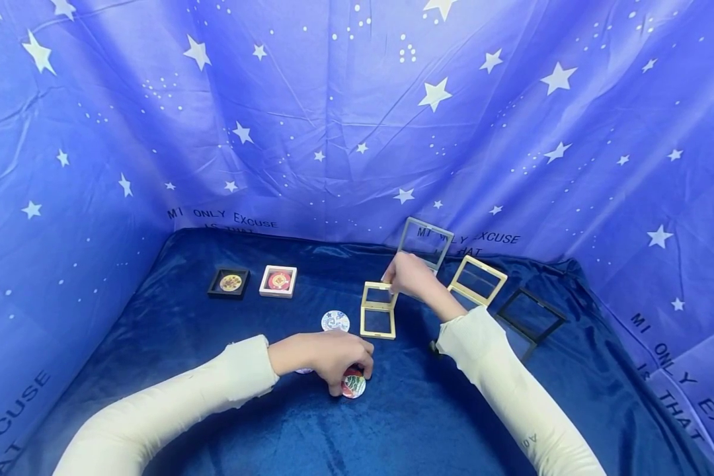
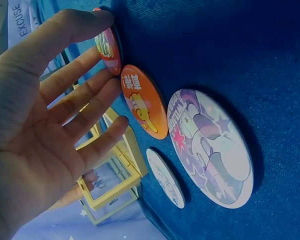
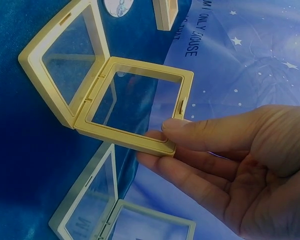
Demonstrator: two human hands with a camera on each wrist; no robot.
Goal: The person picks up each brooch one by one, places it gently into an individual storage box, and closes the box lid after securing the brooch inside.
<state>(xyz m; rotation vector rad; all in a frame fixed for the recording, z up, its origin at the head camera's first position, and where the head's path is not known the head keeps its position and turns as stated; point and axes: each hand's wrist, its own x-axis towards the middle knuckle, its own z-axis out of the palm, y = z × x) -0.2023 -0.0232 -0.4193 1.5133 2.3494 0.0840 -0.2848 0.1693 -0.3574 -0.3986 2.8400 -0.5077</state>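
Observation:
My left hand (image 1: 340,354) pinches a red round button badge (image 1: 354,385) by its edges, thumb on one side and fingers on the other. In the left wrist view an orange badge (image 2: 142,102) lies against it. A large purple-and-white badge (image 2: 212,150) and a smaller white badge (image 2: 165,177) lie on the cloth nearby. My right hand (image 1: 413,274) pinches an upper corner of a small gold-rimmed display frame (image 3: 127,145) between thumb and fingers. This frame stands hinged open, with clear film in both halves.
Behind the right hand an open grey frame (image 1: 426,223) stands against the curtain. Farther right are another open gold frame (image 1: 478,297) and an open black frame (image 1: 532,291). At the back left, a black frame (image 1: 212,292) and a white frame (image 1: 276,293) each hold a badge.

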